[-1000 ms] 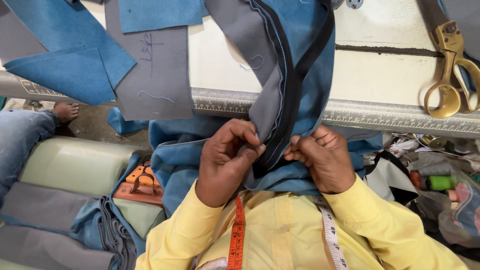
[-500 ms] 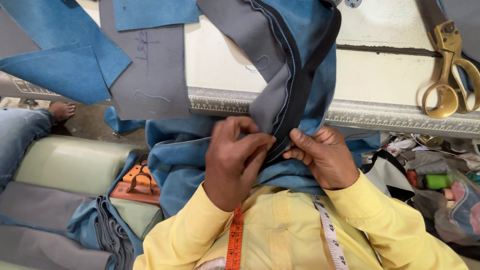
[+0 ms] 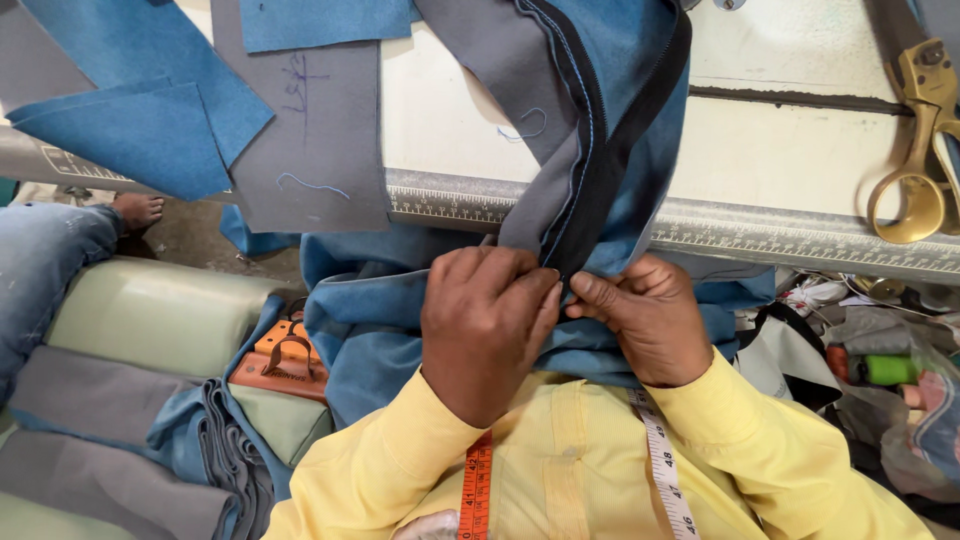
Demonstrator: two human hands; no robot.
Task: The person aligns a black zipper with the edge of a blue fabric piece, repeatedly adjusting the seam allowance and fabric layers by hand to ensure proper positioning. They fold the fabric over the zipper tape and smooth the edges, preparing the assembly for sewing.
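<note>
A blue fabric piece point(image 3: 640, 60) with a grey panel point(image 3: 505, 70) and a black zipper tape point(image 3: 605, 150) hangs from the white sewing table point(image 3: 780, 140) down into my lap. My left hand point(image 3: 487, 325) pinches the lower end of the zipper seam, fingers closed on the cloth. Touching it from the right, my right hand point(image 3: 655, 320) grips the same seam end. An orange and white measuring tape point(image 3: 478, 490) hangs round my neck over my yellow shirt.
Brass scissors point(image 3: 915, 150) lie at the table's right end. Cut blue point(image 3: 140, 120) and grey pieces point(image 3: 310, 130) overhang the left edge. A stack of folded fabric point(image 3: 120, 440) rests on a pale green seat at lower left. Another person's bare foot point(image 3: 135, 210) shows at left.
Both hands have stayed at the seam end, shifting slightly right and closing tighter together. The fabric has moved a little with them.
</note>
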